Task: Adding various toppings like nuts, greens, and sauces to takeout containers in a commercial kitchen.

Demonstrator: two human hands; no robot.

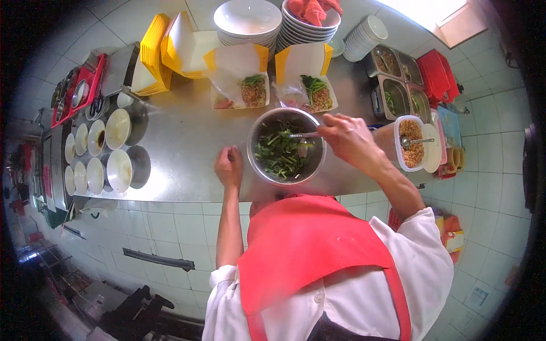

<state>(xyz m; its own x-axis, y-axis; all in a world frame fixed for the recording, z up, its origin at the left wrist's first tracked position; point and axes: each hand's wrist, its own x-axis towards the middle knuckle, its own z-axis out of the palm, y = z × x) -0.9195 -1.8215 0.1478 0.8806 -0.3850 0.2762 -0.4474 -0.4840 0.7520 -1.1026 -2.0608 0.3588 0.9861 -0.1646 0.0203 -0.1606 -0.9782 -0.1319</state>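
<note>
My right hand grips a metal utensil whose far end reaches over the rim and into a round stainless steel bowl. Chopped leafy greens with pale stems lie inside that bowl, close in front of my red apron. On the steel table to the left of the bowl rests my left hand, its fingers curled and nothing visible in them. Beyond the bowl stand two unfolded takeaway boxes; the left box and the right box both contain minced topping and greens.
Several white bowls line the table's left end. Behind are stacked yellow cartons, large stacked bowls and small stacked cups. To the right stand metal food pans and a plastic tub of minced topping with a spoon.
</note>
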